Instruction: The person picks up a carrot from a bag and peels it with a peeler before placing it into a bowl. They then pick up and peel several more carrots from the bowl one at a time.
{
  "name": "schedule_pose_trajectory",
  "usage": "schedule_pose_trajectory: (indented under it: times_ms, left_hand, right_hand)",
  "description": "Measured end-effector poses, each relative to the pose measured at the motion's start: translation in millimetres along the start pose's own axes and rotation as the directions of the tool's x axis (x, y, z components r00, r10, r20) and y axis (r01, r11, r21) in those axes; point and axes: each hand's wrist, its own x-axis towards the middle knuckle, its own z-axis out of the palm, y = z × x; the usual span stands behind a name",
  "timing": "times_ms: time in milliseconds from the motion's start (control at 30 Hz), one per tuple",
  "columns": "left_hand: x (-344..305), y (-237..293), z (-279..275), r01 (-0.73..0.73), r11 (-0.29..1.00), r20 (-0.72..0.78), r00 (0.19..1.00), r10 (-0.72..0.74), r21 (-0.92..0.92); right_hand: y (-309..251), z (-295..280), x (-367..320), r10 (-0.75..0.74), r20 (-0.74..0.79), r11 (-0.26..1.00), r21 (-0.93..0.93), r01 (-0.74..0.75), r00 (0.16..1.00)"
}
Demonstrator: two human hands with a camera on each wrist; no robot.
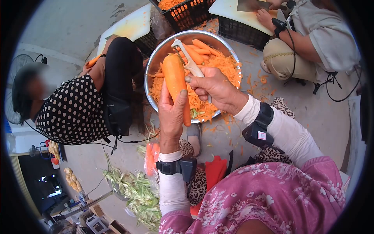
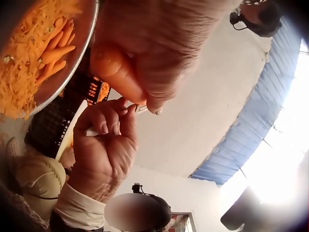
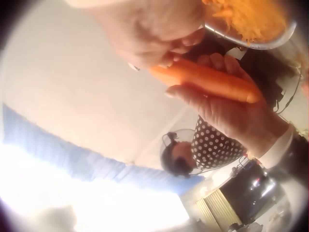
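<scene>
A thick orange carrot point(image 1: 175, 74) lies along my left hand point(image 1: 171, 113), which grips its lower part between thumb and fingers. My right hand point(image 1: 218, 89) holds a pale-handled peeler point(image 1: 191, 64), its head up by the carrot's wide end. Both hands are over a metal basin point(image 1: 150, 84) that contains orange peelings point(image 1: 222, 70) and several carrots point(image 1: 202, 50). In the left wrist view the carrot point(image 2: 118, 72) shows beneath the left palm, with the right hand point(image 2: 104, 150) close by. The right wrist view shows the left hand point(image 3: 227, 108) wrapped along the carrot point(image 3: 207, 79).
A person in a polka-dot top point(image 1: 76, 105) sits at the left; another in a light shirt point(image 1: 331, 39) works at a cutting board point(image 1: 230, 7) at the upper right. A black crate point(image 1: 189, 17) stands beyond the basin. Husks point(image 1: 136, 195) lie on the floor.
</scene>
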Motion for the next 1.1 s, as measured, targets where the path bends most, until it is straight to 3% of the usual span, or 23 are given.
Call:
schedule_pose_trajectory:
  times_ms: [267, 333, 367, 433, 467, 533, 567, 600, 633, 667, 700, 767, 800, 867, 900, 967, 1000, 1067, 1100]
  left_hand:
    - [-4, -3, -2, 0.011, 0.997, -0.029, 0.999, -0.014, -0.071]
    - [-5, -6, -8, 0.145, 0.967, -0.003, 0.989, -0.149, -0.211]
    - [-5, -7, -10, 0.145, 0.967, -0.005, 0.989, -0.150, -0.212]
    - [-5, -8, -15, 0.219, 0.890, 0.021, 0.973, -0.230, -0.400]
    - [-5, -8, -17, 0.216, 0.890, 0.017, 0.973, -0.229, -0.401]
    - [-5, -7, -18, 0.237, 0.724, 0.078, 0.966, -0.247, -0.648]
    - [-5, -6, -19, 0.233, 0.724, 0.075, 0.967, -0.244, -0.649]
    - [-6, -4, -20, 0.248, 0.646, 0.101, 0.961, -0.257, -0.721]
    - [-6, -2, -21, 0.261, 0.561, 0.127, 0.955, -0.267, -0.785]
    - [-7, -3, -22, 0.256, 0.562, 0.123, 0.957, -0.264, -0.787]
    - [-7, -4, -24, 0.272, 0.538, 0.150, 0.954, -0.260, -0.798]
    - [-8, -5, -25, 0.283, 0.515, 0.173, 0.952, -0.252, -0.809]
    - [-8, -5, -24, 0.291, 0.489, 0.175, 0.947, -0.269, -0.822]
    - [-9, -7, -25, 0.295, 0.464, 0.176, 0.943, -0.282, -0.835]
    - [-10, -10, -28, 0.298, 0.442, 0.204, 0.947, -0.248, -0.846]
    - [-12, -12, -31, 0.302, 0.421, 0.231, 0.950, -0.211, -0.856]
    - [-12, -9, -31, 0.290, 0.465, 0.179, 0.946, -0.270, -0.837]
    - [-14, -4, -28, 0.252, 0.572, 0.027, 0.928, -0.371, -0.780]
    - [-15, -6, -29, 0.252, 0.573, 0.027, 0.928, -0.371, -0.780]
  right_hand:
    - [1, 5, -1, -0.021, -0.031, 0.996, -0.084, 0.018, 0.999]
    - [-1, 6, 0, -0.033, -0.025, 0.992, -0.126, 0.030, 0.999]
    - [-2, 7, 1, -0.045, -0.017, 0.985, -0.169, 0.042, 0.999]
    - [-9, 8, 1, -0.072, -0.043, 0.978, -0.199, 0.062, 0.996]
    - [-12, 7, 0, -0.103, -0.071, 0.969, -0.231, 0.084, 0.992]
    - [-18, 5, 0, -0.135, -0.111, 0.945, -0.312, 0.095, 0.985]
    - [-20, 3, 0, -0.171, -0.150, 0.915, -0.391, 0.101, 0.974]
    - [-21, 1, 1, -0.171, -0.146, 0.914, -0.392, 0.102, 0.974]
    - [-21, 0, 2, -0.242, -0.124, 0.841, -0.521, 0.144, 0.962]
    - [-20, -2, 3, -0.308, -0.091, 0.748, -0.638, 0.182, 0.947]
    - [-18, -5, 3, -0.307, -0.086, 0.747, -0.638, 0.184, 0.948]
    - [-14, -8, 5, -0.463, 0.072, 0.596, -0.713, 0.370, 0.884]
    - [-12, -8, 4, -0.463, 0.077, 0.595, -0.712, 0.374, 0.883]
    - [-5, -3, -2, -0.429, 0.268, 0.521, -0.707, 0.478, 0.863]
    - [-3, -1, -7, -0.430, 0.270, 0.520, -0.707, 0.480, 0.862]
    - [-1, 3, -17, -0.388, 0.468, 0.289, -0.757, 0.587, 0.794]
    - [-3, 3, -21, -0.302, 0.490, 0.262, -0.782, 0.565, 0.818]
    - [0, 3, -28, -0.293, 0.524, 0.245, -0.767, 0.593, 0.799]
    - [2, 2, -30, -0.283, 0.557, 0.230, -0.751, 0.619, 0.781]
